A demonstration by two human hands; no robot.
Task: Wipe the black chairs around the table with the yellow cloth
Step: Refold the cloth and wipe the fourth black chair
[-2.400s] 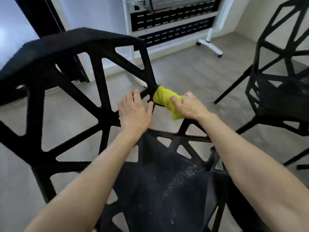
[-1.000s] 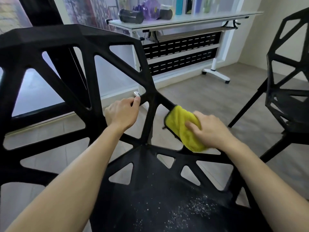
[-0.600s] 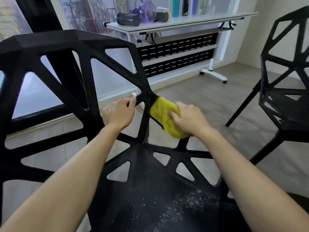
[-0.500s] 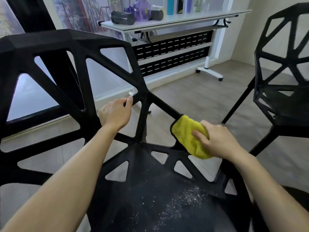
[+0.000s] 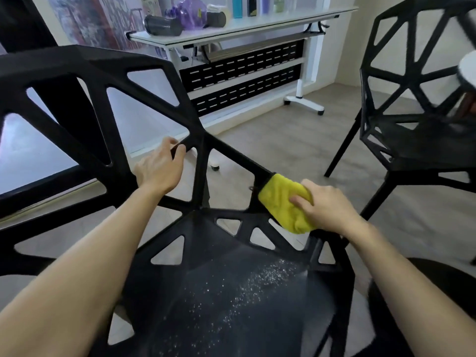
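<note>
Your right hand point(image 5: 329, 207) grips the yellow cloth point(image 5: 283, 204), wrapped round the sloping strut of the near black chair point(image 5: 144, 81), right of frame centre. Your left hand point(image 5: 159, 168) curls round a backrest bar just left of centre, steadying it. Task looks early: pale specks point(image 5: 247, 284) are on the seat, lower centre, so it seems unwiped; second black chair point(image 5: 412, 104), upper right, is not being touched.

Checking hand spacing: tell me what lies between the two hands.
Head view: one upright black chair strut between left hand and yellow cloth under right hand.
</note>
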